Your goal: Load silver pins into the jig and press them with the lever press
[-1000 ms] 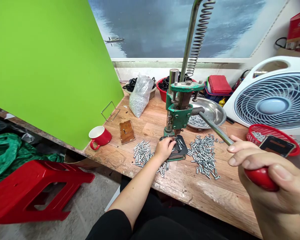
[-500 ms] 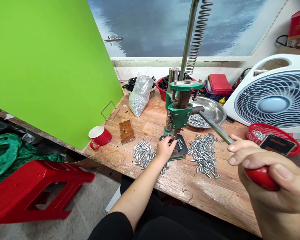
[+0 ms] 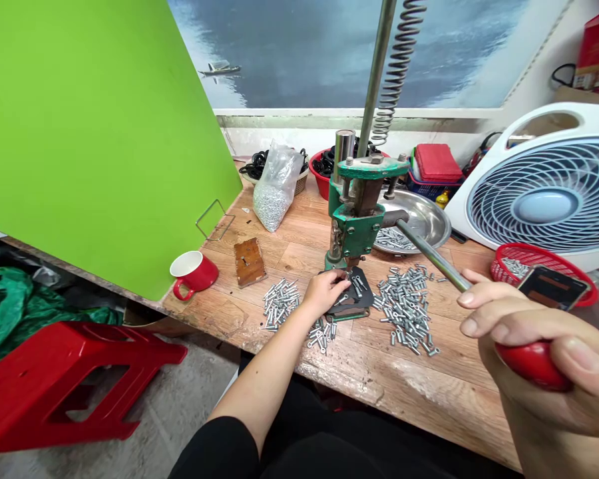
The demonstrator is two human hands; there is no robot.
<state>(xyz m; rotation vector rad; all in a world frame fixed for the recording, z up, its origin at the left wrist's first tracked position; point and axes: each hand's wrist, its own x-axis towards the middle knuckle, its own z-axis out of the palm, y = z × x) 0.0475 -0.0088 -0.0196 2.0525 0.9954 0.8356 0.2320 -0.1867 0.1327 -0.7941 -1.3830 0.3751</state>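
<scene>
Left hand (image 3: 324, 291) rests on the dark base plate (image 3: 355, 301) under the green press (image 3: 357, 216), fingertips pinched on a small metal piece at mid-surface. Right hand (image 3: 544, 362), near right, wraps closed around the red lever knob (image 3: 529, 364). Metal pieces (image 3: 406, 307) lie heaped right of the plate.

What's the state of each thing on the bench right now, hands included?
Right hand: closed around the red knob of the lever.
Left hand: fingertips at the press base plate, under the ram.
Green hand press: upright, lever angled toward the person.
Red mug: upright; contents not visible.
Plastic bag: slumped, part full.
Steel bowl: holds some metal parts.
Fan: cannot tell if running.
</scene>
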